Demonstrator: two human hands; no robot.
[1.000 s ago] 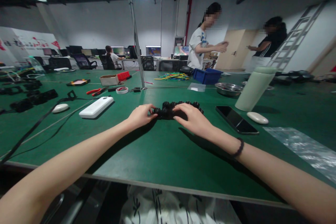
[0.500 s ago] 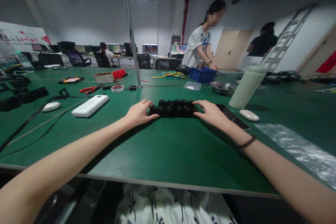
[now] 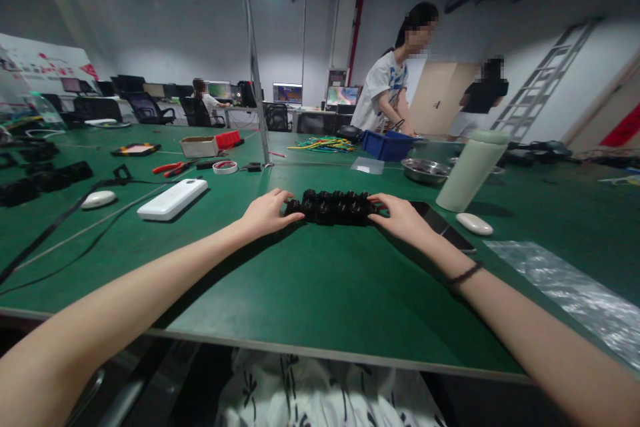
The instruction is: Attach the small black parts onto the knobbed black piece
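Note:
A row of small black knobbed parts (image 3: pixel 333 208) lies on the green table (image 3: pixel 320 280), side by side in a block. At its left end my left hand (image 3: pixel 267 213) has thumb and fingers closed round the end part. My right hand (image 3: pixel 397 215), with a dark band on the wrist, grips the right end between thumb and fingers. The fingertips partly cover both ends. A dark flat phone-like object (image 3: pixel 443 227) lies just beyond my right hand.
Left: a white power bank (image 3: pixel 173 200), a white oval object (image 3: pixel 99 199), red pliers (image 3: pixel 173 168) and black straps. Right: a green bottle (image 3: pixel 473 170), a metal bowl (image 3: pixel 425 171), clear plastic (image 3: pixel 565 293). Behind: a blue basket (image 3: pixel 387 145) near a standing person (image 3: pixel 385 90).
Both hands keep their hold on the black parts, nearly unmoved. The view has shifted slightly. The far person in dark clothing has turned and moved a little left.

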